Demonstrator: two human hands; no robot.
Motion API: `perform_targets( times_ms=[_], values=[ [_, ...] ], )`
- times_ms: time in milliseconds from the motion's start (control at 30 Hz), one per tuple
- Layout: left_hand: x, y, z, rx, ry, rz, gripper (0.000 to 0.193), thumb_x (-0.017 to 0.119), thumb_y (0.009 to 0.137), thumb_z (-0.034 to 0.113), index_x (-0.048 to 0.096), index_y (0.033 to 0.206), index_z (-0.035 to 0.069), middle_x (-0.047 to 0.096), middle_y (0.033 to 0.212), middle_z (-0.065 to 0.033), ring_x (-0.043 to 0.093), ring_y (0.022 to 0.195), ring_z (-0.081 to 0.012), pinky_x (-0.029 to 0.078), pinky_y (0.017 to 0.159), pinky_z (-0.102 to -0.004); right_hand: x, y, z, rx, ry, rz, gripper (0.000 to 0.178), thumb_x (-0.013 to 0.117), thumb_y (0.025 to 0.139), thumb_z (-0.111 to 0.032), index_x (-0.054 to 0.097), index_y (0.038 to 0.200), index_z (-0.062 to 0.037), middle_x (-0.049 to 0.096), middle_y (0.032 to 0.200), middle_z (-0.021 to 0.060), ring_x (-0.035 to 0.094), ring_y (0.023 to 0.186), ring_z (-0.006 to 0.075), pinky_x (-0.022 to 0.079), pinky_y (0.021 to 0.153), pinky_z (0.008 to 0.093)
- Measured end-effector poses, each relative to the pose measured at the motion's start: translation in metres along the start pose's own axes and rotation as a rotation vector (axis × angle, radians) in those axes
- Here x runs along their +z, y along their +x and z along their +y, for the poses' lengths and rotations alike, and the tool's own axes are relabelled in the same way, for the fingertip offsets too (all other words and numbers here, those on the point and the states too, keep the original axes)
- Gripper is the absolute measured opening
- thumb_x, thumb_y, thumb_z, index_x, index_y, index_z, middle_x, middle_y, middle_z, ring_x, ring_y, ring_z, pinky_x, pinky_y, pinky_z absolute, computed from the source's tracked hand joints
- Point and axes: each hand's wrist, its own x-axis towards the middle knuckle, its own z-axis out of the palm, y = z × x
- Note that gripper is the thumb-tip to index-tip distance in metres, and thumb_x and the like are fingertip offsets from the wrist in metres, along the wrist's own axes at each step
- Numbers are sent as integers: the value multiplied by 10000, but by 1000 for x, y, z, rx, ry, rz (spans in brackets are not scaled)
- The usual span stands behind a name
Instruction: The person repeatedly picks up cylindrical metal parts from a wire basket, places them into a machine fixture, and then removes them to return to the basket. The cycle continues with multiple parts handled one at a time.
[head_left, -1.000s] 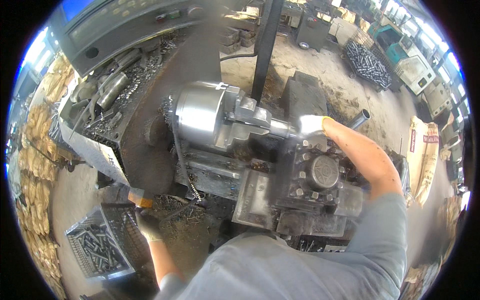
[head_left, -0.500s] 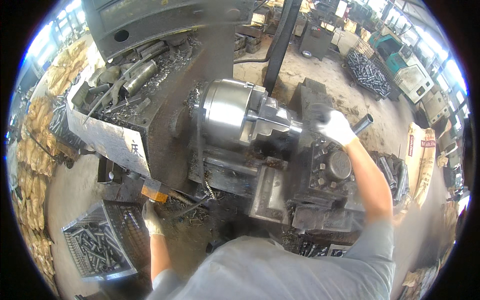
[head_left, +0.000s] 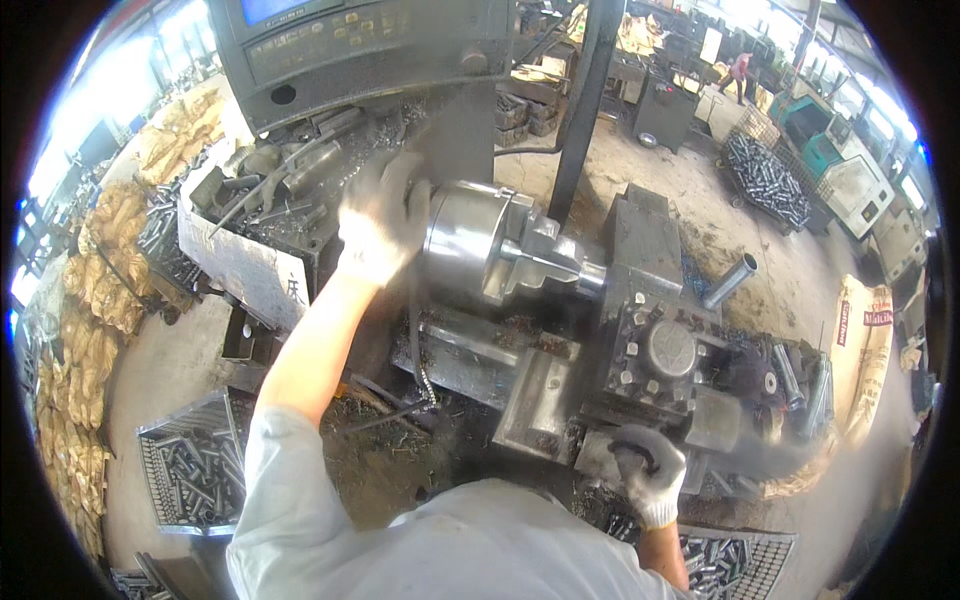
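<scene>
My left hand (head_left: 383,222), in a white glove with grey fingers, is raised just left of the shiny lathe chuck (head_left: 462,238). Its fingers are blurred but look stretched out, the thumb apart, with nothing visible in them. A short metal cylinder (head_left: 592,280) sits at the right end of the chuck jaws. My right hand (head_left: 648,475), gloved alike, is low at the near side of the tool turret (head_left: 672,348). Its fingers curl loosely with a gap to the thumb, and no object shows between them.
A control panel (head_left: 370,50) overhangs the back left. Crates of metal tubes stand at lower left (head_left: 152,470) and lower right (head_left: 780,560). A loaded wire basket (head_left: 765,180) is at far right. One tube (head_left: 730,280) slants up beside the turret. A distant person (head_left: 738,76) stands far back.
My left hand has gone from the orange block at lower left up to the chuck's left side. My right hand has come down from above the turret to its near side. The view has shifted.
</scene>
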Motion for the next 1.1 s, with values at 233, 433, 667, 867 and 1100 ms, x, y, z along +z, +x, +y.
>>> perform_targets(
  times_ms=[233, 433, 667, 867, 1100],
  values=[
    [51, 51, 13, -39, 71, -30, 338, 712, 951, 175, 675, 1278, 96, 715, 1138, -178, 721, 988, -415, 590, 871, -524, -10, -19, 43, 255, 173, -45, 228, 742, 880, -2, 789, 1099, 39, 819, 994, 138, 782, 899, 189, 622, 857, 337],
    [73, 63, -2, -192, 260, -117, 726, 703, 959, 194, 400, 1599, 34, 709, 1050, -306, 742, 917, -471, 628, 801, -542, -4, -6, 48, 227, 194, -188, 226, 756, 903, -31, 785, 1121, 20, 825, 986, 125, 786, 888, 171, 622, 823, 322],
    [76, 126, -26, -482, 341, -536, 730, 571, 1033, 304, 280, 1676, 119, 746, 1221, -278, 741, 1124, -440, 584, 961, -559, 5, 11, 39, 63, 135, -346, 230, 751, 929, -39, 797, 1154, -36, 821, 1030, 104, 798, 922, 186, 620, 813, 316],
    [-10, -102, 85, -202, -143, -405, 361, 816, 849, 135, 706, 1185, 64, 750, 995, -187, 751, 881, -396, 622, 757, -451, 44, -4, 38, -52, -14, -495, 235, 763, 917, -52, 795, 1150, -48, 818, 1006, 114, 799, 907, 191, 619, 814, 324],
    [-277, -491, 217, -1543, -48, -965, 429, 630, 1026, 454, 720, 1258, 105, 763, 1190, -216, 711, 1149, -422, 555, 946, -523, 172, -47, -2, -156, 166, -1044, 248, 743, 916, 0, 773, 1160, 32, 812, 1050, 134, 773, 902, 175, 612, 842, 302]
  ],
)
